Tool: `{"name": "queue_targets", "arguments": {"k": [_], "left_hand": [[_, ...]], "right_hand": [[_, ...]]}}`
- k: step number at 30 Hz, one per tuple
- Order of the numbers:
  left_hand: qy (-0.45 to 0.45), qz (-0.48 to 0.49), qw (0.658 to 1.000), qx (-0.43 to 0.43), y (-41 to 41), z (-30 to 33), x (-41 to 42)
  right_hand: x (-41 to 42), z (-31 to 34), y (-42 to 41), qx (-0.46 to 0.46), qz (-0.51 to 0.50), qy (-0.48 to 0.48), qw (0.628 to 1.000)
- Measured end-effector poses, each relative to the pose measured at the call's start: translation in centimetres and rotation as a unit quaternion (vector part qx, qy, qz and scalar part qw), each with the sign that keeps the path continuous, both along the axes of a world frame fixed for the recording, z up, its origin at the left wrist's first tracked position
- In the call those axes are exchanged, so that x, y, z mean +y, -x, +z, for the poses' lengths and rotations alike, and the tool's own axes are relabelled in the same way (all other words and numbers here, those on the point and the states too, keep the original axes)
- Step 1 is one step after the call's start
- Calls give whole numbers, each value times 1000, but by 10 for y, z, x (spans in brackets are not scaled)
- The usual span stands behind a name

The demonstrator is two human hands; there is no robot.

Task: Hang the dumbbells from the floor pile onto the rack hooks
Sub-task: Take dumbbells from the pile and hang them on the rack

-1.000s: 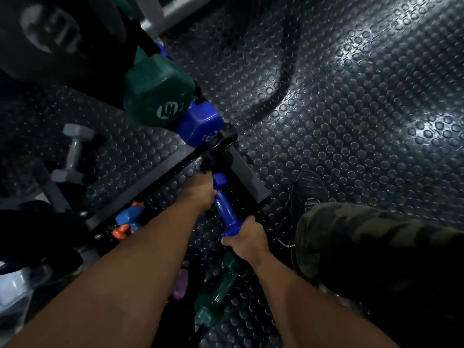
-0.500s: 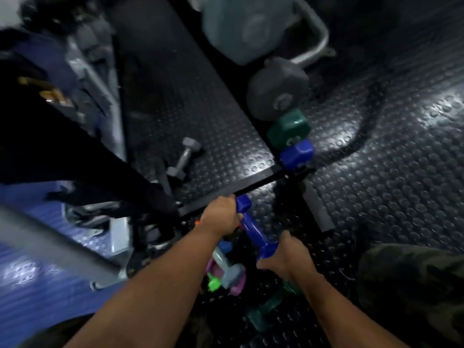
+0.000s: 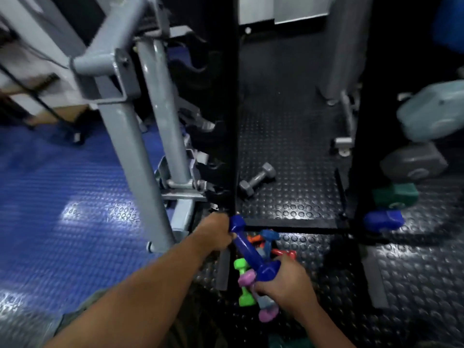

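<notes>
Both hands hold one blue dumbbell [image 3: 247,247], tilted, low in front of the black rack upright [image 3: 227,109]. My left hand [image 3: 215,231] grips its upper end and my right hand [image 3: 283,285] grips its lower end. Under it lies the floor pile: a green dumbbell [image 3: 241,282], a pink one [image 3: 266,313], orange ones [image 3: 281,252] and a lighter blue one [image 3: 268,236]. On the rack's right side [image 3: 361,146] hang a blue dumbbell [image 3: 383,219], a green one [image 3: 396,194] and a grey one [image 3: 414,162].
A grey dumbbell [image 3: 257,178] lies on the black studded mat [image 3: 288,136] behind the rack base. A grey machine frame [image 3: 130,116] stands at the left over blue flooring [image 3: 62,197]. A pale blue weight [image 3: 434,109] hangs at the far right.
The view has swung up and left, bringing the rack upright and grey frame into sight. Both hands have kept their hold on the blue dumbbell, now over the coloured pile.
</notes>
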State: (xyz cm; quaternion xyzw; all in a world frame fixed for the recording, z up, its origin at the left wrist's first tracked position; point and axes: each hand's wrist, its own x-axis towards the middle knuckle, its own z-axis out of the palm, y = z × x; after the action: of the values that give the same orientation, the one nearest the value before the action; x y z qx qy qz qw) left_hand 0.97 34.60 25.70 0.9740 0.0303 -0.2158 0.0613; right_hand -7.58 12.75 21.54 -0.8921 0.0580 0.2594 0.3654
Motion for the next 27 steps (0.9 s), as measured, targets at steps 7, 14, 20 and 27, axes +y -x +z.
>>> {"name": "queue_targets", "arguments": {"k": [7,14,20,27], "left_hand": [[-19,61,996,58,-7,11,83],[16,110,994,-3,-46,-1,149],[92,106,979,-150,-87,-10,158],[142,64,974,-165,-142,-25,149]], "right_hand": [[69,6,-11,-45,37,3,998],[136,8,-48,-41,18,-40,998],[180,2,-85,-27,-63,-72,995],[187,-12,-123,-11,-129,-97,987]]}}
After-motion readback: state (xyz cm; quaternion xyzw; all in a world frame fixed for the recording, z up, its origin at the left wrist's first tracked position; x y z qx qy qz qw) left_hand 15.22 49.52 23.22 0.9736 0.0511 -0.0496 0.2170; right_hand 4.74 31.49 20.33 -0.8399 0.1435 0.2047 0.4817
